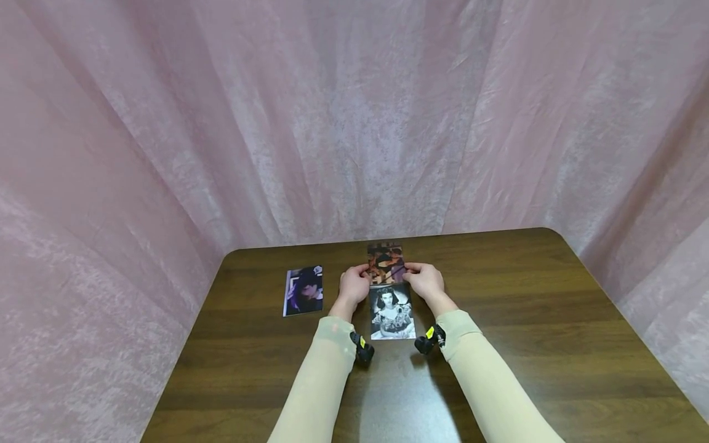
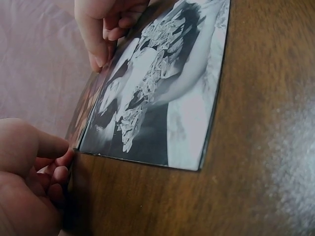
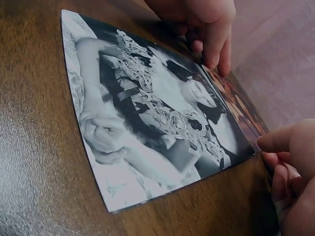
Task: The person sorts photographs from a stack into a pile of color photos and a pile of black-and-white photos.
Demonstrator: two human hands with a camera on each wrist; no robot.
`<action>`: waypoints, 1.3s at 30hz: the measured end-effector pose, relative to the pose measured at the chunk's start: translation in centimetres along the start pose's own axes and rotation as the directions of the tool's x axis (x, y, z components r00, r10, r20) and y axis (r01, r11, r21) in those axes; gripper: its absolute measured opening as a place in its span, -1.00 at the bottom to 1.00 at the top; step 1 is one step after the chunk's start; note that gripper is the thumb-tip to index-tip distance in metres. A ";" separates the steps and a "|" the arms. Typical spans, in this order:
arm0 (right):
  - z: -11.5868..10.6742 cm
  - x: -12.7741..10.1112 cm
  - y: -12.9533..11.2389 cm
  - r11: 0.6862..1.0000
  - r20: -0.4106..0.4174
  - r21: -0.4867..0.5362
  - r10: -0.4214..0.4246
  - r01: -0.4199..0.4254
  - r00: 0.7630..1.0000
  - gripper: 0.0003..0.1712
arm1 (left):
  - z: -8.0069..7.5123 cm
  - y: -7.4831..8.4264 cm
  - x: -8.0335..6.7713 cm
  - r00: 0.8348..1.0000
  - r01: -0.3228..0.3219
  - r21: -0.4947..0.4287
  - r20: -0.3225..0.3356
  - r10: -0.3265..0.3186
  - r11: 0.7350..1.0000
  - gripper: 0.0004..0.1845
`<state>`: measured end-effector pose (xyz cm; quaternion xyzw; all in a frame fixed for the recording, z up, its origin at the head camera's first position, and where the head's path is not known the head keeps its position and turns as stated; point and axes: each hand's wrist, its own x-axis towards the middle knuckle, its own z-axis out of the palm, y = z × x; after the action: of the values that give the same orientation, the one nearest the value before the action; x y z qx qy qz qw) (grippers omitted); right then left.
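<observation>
A colour photo [image 1: 386, 263] in orange and dark tones lies near the table's far edge. My left hand [image 1: 354, 285] pinches its left side at the lower corner, thumb nearest me. On the opposite side my right hand [image 1: 425, 280] holds the photo's right edge between thumb and fingers. Directly below it, edge to edge, lies a black-and-white photo [image 1: 392, 312] of a person in a ruffled dress. In the right wrist view the black-and-white photo [image 3: 147, 113] hides most of the colour photo [image 3: 241, 105].
To the left, a purple-toned photo [image 1: 303, 291] lies apart on the brown wooden table [image 1: 526, 320]. A pink curtain [image 1: 354, 123] hangs behind the table and along both sides. Black wrist cameras [image 1: 362, 349] sit at both sleeve cuffs, close to the black-and-white photo.
</observation>
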<state>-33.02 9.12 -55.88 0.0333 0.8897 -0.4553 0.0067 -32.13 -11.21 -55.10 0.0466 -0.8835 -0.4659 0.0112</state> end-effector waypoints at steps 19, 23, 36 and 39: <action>0.0 -0.4 0.5 1.000 0.023 0.023 0.004 -0.004 1.000 -0.58 | -0.3 -0.1 -0.4 0.999 0.025 -0.023 0.038 -0.024 0.999 -0.57; 0.0 -0.5 0.5 1.000 0.022 0.030 0.003 -0.004 1.000 -0.57 | -0.2 -0.3 -0.4 0.999 0.021 -0.021 0.040 -0.020 1.000 -0.57; -0.9 -0.8 0.1 0.996 0.066 0.088 -0.010 0.004 0.998 -0.56 | -1.0 -0.7 -0.2 0.996 0.060 -0.241 0.085 -0.040 0.969 -0.57; -1.1 -0.7 0.1 0.991 0.088 0.134 -0.017 0.005 0.996 -0.55 | -1.7 -0.9 -0.3 0.997 0.066 -0.323 0.067 -0.047 0.944 -0.58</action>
<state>-32.28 10.00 -55.33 0.0084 0.8560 -0.5152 0.0417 -31.68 -13.09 -54.91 0.0557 -0.7930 -0.6063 -0.0206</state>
